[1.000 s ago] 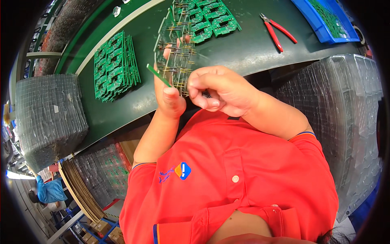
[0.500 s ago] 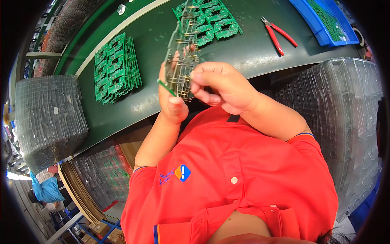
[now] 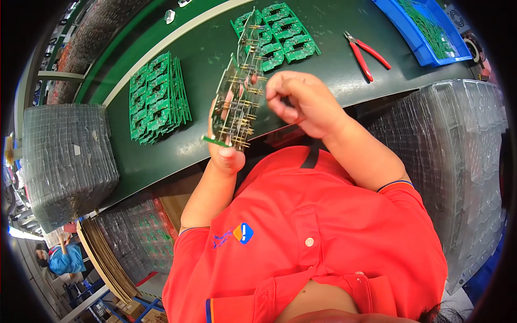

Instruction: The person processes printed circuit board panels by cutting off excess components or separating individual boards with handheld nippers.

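Circuit-board panel (image 3: 235, 116) held on edge above the desk (image 3: 334, 72), pinched between fingers and thumb of the left hand (image 3: 222, 157). Right hand (image 3: 300, 101) just beside, apart: fingers curled, contents undeterminable. Recommended: steady the panel; avoid bending its pins (image 3: 249, 131).

Left grip (image 3: 225, 160) holding green circuit panel (image 3: 242, 105), right grip (image 3: 301, 102) curled nearby, red-handled pliers (image 3: 361, 62), blue bin (image 3: 406, 32)

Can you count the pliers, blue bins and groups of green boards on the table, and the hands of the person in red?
Pliers: 1
Blue bin: 1
Green board groups: 2 (left stack, middle group)
Hands: 2 (left hand with held boards, right hand)
Total: 6
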